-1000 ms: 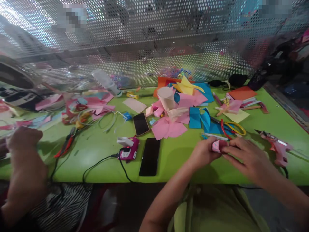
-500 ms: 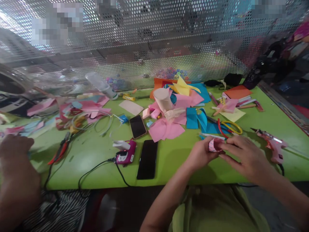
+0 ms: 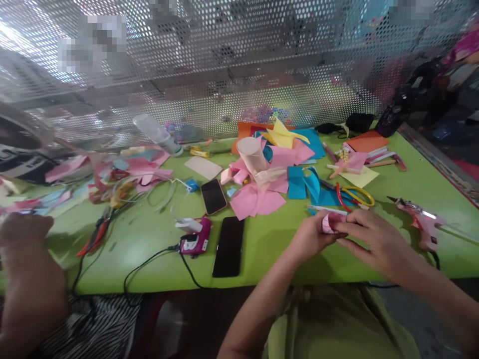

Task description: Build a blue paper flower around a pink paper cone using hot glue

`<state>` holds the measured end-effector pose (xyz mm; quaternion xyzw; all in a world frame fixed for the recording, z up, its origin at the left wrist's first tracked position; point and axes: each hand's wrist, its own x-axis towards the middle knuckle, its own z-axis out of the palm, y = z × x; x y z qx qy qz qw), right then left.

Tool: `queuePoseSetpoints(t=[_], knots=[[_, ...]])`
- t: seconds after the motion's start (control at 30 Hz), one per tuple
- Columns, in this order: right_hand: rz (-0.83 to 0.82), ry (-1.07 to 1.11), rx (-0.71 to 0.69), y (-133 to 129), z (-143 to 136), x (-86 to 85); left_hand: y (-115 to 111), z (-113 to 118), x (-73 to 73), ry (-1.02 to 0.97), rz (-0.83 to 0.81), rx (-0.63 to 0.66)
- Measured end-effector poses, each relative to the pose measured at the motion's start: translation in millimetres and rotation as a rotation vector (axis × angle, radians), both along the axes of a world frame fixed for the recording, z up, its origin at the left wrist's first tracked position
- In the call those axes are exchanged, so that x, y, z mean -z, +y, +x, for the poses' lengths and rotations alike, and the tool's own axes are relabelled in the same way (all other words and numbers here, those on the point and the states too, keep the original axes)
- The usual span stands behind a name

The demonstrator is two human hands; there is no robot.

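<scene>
Over the front right of the green table, a small pink roll of patterned paper [image 3: 328, 223] is held between my two hands. My left hand [image 3: 311, 235] is closed around its left side. The fingers of my right hand [image 3: 368, 239] pinch its right edge, and the roll's dark opening shows between them. Just beyond my hands lie scissors [image 3: 361, 196] with red and yellow handles and cut blue paper [image 3: 298, 183]. To the right of my right hand rests a pink hot glue gun [image 3: 421, 219].
Two phones [image 3: 228, 247] and a purple power socket block [image 3: 196, 237] with cables lie left of my hands. A paper cup-like tube [image 3: 251, 153] stands among pink paper pieces. Pliers [image 3: 96, 232] lie farther left, near another person's arm [image 3: 32, 269]. A perforated metal screen [image 3: 209, 75] borders the back.
Both hands keep hold of the pink paper roll, with only slight finger movement. The view has shifted a little, and the other person's arm at left has moved slightly.
</scene>
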<state>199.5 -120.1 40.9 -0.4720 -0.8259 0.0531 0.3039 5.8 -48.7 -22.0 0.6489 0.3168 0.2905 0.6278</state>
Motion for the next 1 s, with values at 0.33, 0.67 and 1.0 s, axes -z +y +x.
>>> queuePoseSetpoints(t=[0.33, 0.67, 1.0], knots=[[-0.011, 0.052, 0.058, 6.2, 2.1, -5.2, 1.9, -3.6, -3.2, 0.043, 0.124, -0.043], [-0.020, -0.006, 0.007, 4.9, -6.4, -2.9, -0.9, -5.1, -2.3, 0.025, 0.123, -0.020], [-0.100, 0.174, 0.886, -59.5, 131.6, 34.0, -3.7, -6.6, -14.8, 0.012, 0.148, -0.136]])
